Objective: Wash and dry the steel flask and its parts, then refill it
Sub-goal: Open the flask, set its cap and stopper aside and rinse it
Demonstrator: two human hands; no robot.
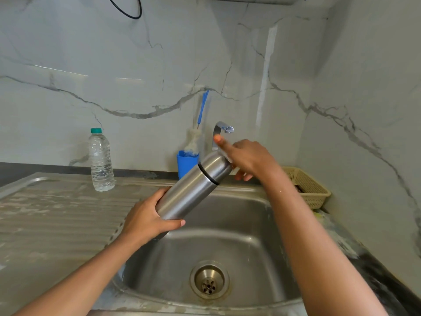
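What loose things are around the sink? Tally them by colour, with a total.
Steel: 1, flask
Blue: 2, cup, brush
Clear: 1, bottle
Beige: 1, basket
Total: 5

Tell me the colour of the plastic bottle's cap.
The cap is teal green; the head view shows it.

Your left grip (145,221) wraps the flask (191,190) and hides most of its base. Your right grip (250,159) covers the top of the cap (216,165); its raised finger is blurred. The tap (222,127) loses its foot behind them. The brush (194,140) has its lower end unseen in the cup (185,163). What lies in the basket (309,185) is too dark to tell. The cable (127,10) runs off the top edge, the worktop (57,213) off the left.
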